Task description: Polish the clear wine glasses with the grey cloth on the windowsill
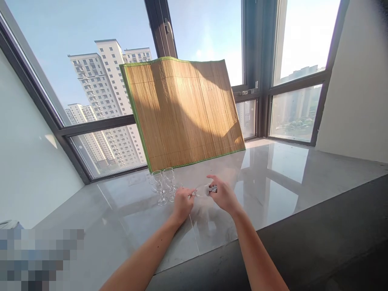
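Note:
A clear stemmed glass [201, 190] lies sideways between my two hands, its bowl to the right. My left hand [182, 204] is closed on the stem end of it. At the bowl's mouth, my right hand [223, 195] pinches a small bunched grey cloth [213, 188], with the index finger stretched out above. Part of the cloth is hidden by the fingers. Several more clear stemmed glasses [162, 198] stand upright close together, just left of my left hand.
Beneath the hands is a glossy grey tiled ledge [136, 230] with a front edge on the right. A bamboo mat [188, 117] with green trim leans against the dark-framed windows [263, 97] behind. White walls [357, 89] flank it; a blurred patch [33, 258] covers the lower left.

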`<state>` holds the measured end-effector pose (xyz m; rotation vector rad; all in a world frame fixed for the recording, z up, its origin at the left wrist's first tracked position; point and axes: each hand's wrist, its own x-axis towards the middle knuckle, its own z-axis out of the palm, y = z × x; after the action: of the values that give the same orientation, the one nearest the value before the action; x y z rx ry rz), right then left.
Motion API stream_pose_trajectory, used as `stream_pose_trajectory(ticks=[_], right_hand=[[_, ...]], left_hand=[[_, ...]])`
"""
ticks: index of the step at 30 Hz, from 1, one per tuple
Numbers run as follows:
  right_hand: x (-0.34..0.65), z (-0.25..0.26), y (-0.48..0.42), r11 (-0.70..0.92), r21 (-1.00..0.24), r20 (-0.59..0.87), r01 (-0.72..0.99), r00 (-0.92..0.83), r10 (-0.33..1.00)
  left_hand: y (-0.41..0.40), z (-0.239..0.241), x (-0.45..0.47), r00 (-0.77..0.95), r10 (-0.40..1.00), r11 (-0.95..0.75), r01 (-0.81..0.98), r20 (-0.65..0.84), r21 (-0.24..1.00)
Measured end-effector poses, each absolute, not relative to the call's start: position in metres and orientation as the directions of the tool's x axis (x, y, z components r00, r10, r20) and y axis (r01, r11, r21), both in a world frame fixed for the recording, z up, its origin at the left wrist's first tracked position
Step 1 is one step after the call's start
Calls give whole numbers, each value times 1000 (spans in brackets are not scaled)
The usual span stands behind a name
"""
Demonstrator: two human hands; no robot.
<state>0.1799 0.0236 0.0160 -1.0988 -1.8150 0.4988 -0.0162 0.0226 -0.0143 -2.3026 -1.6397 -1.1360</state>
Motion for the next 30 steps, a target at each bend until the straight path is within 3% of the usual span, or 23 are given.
stream_pose_trajectory(ticks=[6, 9, 12, 17, 19, 25, 30], right_hand=[[185, 26, 16, 387, -921, 356, 37, -319, 878], [191, 32, 12, 330, -935, 354, -130, -303, 885], [193, 33, 15, 358, -907, 396, -221, -161, 904], [190, 20, 32, 457, -886, 425, -75, 259, 867], [187, 15, 37, 434, -901, 413, 8, 325, 851], [169, -4, 41, 382, -904, 399, 191, 62, 915], [162, -18, 42, 375, -889, 324, 262, -218, 920]], left_hand=[[22, -11, -18, 122, 798, -427, 805, 590, 411], [21, -13, -12, 104, 822, -429, 761, 561, 487], [19, -13, -5, 60, 812, -436, 726, 581, 533], [16, -10, 0, -34, 776, -365, 790, 630, 492], [17, -11, -1, -3, 794, -388, 769, 608, 509], [21, -19, 0, 48, 842, -422, 680, 538, 600], [20, -18, 1, -6, 895, -336, 647, 445, 685]])
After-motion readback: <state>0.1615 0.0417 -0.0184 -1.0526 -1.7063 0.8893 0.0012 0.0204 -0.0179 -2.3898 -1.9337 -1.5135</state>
